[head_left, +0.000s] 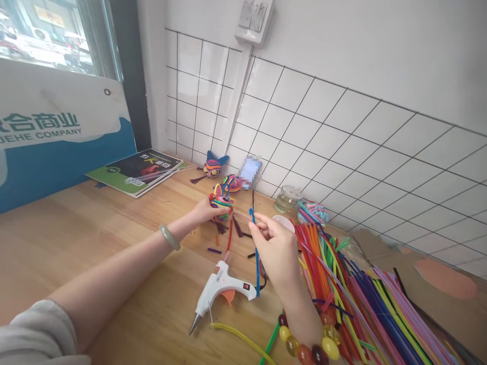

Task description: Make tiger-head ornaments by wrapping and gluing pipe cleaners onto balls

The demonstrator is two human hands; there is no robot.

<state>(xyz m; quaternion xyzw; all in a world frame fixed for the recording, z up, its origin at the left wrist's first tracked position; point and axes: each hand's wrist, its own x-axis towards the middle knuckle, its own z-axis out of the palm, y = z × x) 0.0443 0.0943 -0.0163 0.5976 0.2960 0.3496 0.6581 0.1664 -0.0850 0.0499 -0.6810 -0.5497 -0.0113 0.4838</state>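
The left hand (201,212) is closed around a striped toy (222,202) beyond the glue gun (217,285) on the desk (57,253). The right hand (274,242), thumb and fingers pinched, holds a blue pipe cleaner (257,268) beside the toy.

Looks like a small craft workshop, perhaps a corner of a shop; shows as such by a wooden table (87,228) bearing a glue gun (214,288) near the middle, colourful pipe cleaners (391,304) at right and yarn toys (212,169) farther back; has a wire grid (315,77) along the white wall (361,45) at the far side; has, at left, a window (49,38) and, below it, a panel (49,154) lettered COMPANY.
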